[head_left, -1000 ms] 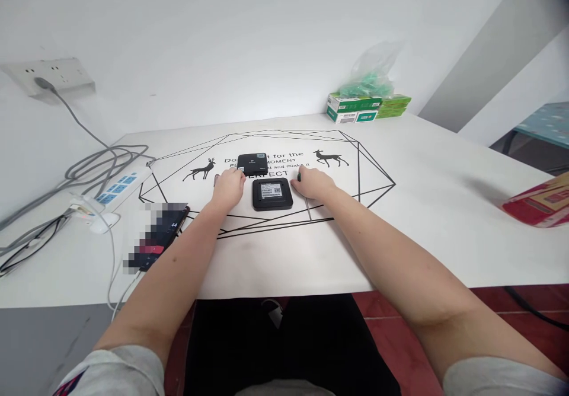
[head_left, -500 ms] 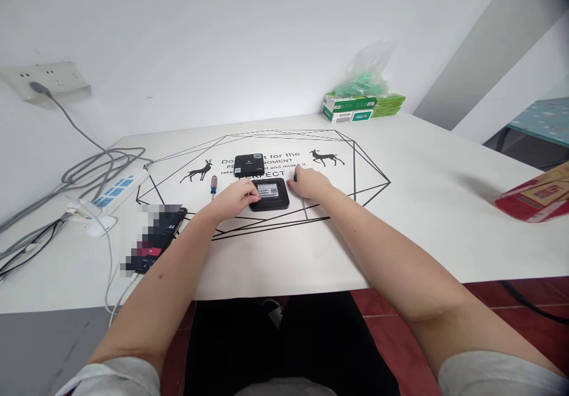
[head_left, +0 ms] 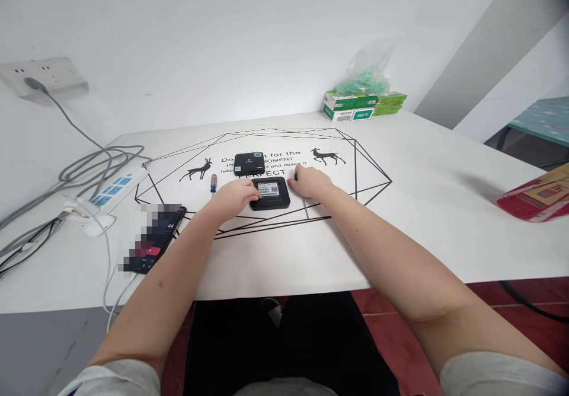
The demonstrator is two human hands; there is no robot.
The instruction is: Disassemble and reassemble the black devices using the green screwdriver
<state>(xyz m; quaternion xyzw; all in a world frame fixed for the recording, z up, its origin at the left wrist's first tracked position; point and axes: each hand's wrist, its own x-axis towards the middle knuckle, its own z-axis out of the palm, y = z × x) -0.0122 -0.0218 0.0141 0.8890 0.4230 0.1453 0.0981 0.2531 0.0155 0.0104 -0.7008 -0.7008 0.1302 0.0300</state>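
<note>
A flat black box point(head_left: 282, 200) with a white printed label lies on the table in front of me. My left hand point(head_left: 235, 197) is closed at its left side, fingertips on the edge near the label. Just right of the box, my right hand point(head_left: 312, 182) is closed around what looks like a dark-handled screwdriver. A dark end shows at the fingertips, and a thin grey shaft point(head_left: 305, 208) comes out below the hand; the rest is hidden. Behind the labelled box lies a second black box point(head_left: 249, 163) with small stickers. A screwdriver point(head_left: 214, 184) with a red and blue handle lies left of it.
A phone point(head_left: 155, 242), partly blurred out, lies beside my left forearm. Farther left are a power strip point(head_left: 116, 189) and coiled grey cable point(head_left: 113, 152). Green and white cartons point(head_left: 349, 105) with a plastic bag stand at the back. A red package point(head_left: 533, 197) is at right.
The camera view has shifted very slightly. Both hands and the boxes keep practically the same places, with no grip visibly changed.
</note>
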